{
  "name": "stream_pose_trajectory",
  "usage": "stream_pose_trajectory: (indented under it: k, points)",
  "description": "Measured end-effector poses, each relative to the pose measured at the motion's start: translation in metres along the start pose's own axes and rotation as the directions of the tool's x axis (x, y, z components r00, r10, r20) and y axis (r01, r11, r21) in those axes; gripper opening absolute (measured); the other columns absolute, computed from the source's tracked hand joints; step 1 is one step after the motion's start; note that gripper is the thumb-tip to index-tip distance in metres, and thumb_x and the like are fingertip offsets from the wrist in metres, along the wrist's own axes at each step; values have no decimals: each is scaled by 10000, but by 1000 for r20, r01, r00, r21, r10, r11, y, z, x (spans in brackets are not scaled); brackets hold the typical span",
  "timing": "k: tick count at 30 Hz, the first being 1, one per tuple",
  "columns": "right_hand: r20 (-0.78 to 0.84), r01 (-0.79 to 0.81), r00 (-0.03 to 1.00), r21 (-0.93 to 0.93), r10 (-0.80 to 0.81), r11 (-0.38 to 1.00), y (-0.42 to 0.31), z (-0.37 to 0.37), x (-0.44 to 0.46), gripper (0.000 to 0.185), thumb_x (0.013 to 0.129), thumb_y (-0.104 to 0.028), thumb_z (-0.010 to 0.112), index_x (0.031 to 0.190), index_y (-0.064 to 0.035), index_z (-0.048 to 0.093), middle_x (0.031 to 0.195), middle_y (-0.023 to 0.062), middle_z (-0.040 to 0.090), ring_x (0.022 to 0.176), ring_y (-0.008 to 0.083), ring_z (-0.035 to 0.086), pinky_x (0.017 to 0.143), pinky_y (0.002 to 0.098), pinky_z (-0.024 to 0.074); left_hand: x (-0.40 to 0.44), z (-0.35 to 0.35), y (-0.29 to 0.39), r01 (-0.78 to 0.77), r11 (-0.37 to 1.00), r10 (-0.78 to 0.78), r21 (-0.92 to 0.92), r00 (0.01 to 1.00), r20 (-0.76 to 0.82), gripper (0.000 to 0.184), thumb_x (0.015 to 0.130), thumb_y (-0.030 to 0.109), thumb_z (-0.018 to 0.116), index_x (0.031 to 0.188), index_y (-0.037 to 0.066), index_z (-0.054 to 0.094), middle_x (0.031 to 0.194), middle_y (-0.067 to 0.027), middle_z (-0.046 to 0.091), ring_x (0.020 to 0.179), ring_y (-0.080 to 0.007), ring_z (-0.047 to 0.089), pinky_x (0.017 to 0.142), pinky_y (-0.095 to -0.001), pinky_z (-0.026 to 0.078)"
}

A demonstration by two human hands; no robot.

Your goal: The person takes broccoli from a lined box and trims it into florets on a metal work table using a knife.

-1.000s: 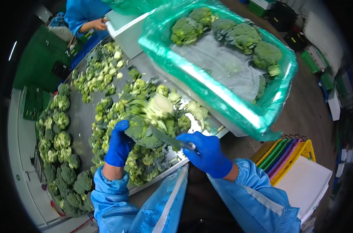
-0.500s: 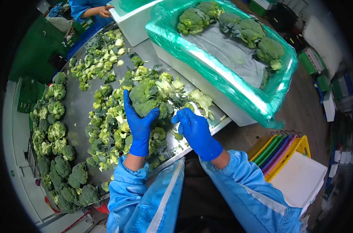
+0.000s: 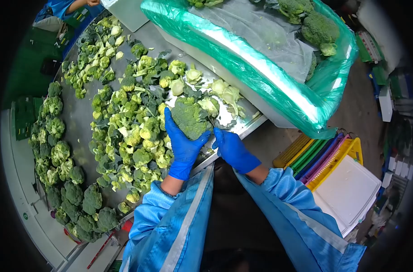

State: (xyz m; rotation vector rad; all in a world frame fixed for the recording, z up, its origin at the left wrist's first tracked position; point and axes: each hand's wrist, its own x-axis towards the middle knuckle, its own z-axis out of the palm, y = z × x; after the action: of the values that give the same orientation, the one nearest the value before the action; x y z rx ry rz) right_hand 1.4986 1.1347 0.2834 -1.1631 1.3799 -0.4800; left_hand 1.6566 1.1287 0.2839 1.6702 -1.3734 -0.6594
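A green broccoli head [image 3: 188, 117] rests in my blue-gloved left hand [image 3: 184, 145], its thumb and fingers spread around the underside. My right hand [image 3: 233, 148], also gloved in blue, is closed just right of the head; a thin dark piece of the knife shows above its fingers, with the rest hidden. Beneath and beside both hands, cut florets and trimmings [image 3: 145, 129] are heaped on the metal table [image 3: 81, 136]. Pale cut stems [image 3: 224, 90] lie near the table's right edge.
A white box lined with green plastic [image 3: 261, 68] holds several broccoli heads beyond my hands. More heads [image 3: 72, 199] line the table's left side. Coloured crates [image 3: 333, 158] stand at the right. Another person's hand [image 3: 93, 2] is at the top left, by a white box [image 3: 127, 13].
The broccoli head has turned from stem up to crown up, in my left hand. The knife blade, plain a second ago, is now mostly hidden. The view has shifted, and the lined box sits higher.
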Motion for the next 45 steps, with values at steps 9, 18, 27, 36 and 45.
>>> stream_pose_trajectory:
  k: [9, 18, 27, 36, 45]
  points:
    - [-99, 121, 980, -382, -171, 916, -7, -6, 21, 505, 959, -381, 406, 708, -4, 629, 660, 233, 602, 624, 420, 600, 581, 493, 484, 9, 3, 12, 109, 994, -109, -16, 994, 9, 1240, 506, 243, 866, 1435, -17, 87, 1338, -244, 300, 1249, -370, 336, 1070, -425, 283]
    - [104, 256, 958, -730, -267, 634, 4, -15, 23, 316, 948, -240, 425, 848, -1, 606, 746, 194, 617, 674, 346, 618, 588, 437, 504, -1, -2, 0, -9, 1000, 9, -16, 999, -48, 1161, 530, 196, 826, 1446, 10, 138, 1348, -190, 331, 1231, -329, 376, 1057, -392, 311]
    - [24, -70, 998, 352, 66, 933, -28, -64, 3, 598, 960, -520, 375, 752, -48, 678, 481, 14, 466, 380, 100, 417, 385, 240, 334, -11, -108, -23, 297, 182, -389, -938, 897, 208, 550, 601, 138, 537, 1144, 58, 552, 1106, -127, 610, 1030, -284, 580, 954, -415, 448]
    - [210, 702, 702, -358, -680, 615, -107, -37, -24, 352, 893, -405, 555, 751, -84, 586, 601, 108, 556, 507, 262, 548, 483, 362, 434, -3, -159, -22, 309, 181, -342, -934, 910, 235, 710, 605, 137, 507, 1301, 8, 455, 1225, -137, 553, 1103, -291, 547, 986, -406, 423]
    - [576, 832, 551, -433, -604, 347, -129, -8, 12, 364, 872, -439, 539, 751, -97, 575, 610, 122, 547, 536, 312, 560, 487, 398, 438, 0, -211, 38, 575, 607, -558, -549, 800, 220, 734, 657, 108, 556, 1371, 19, 411, 918, -13, 631, 797, -102, 575, 801, -204, 432]
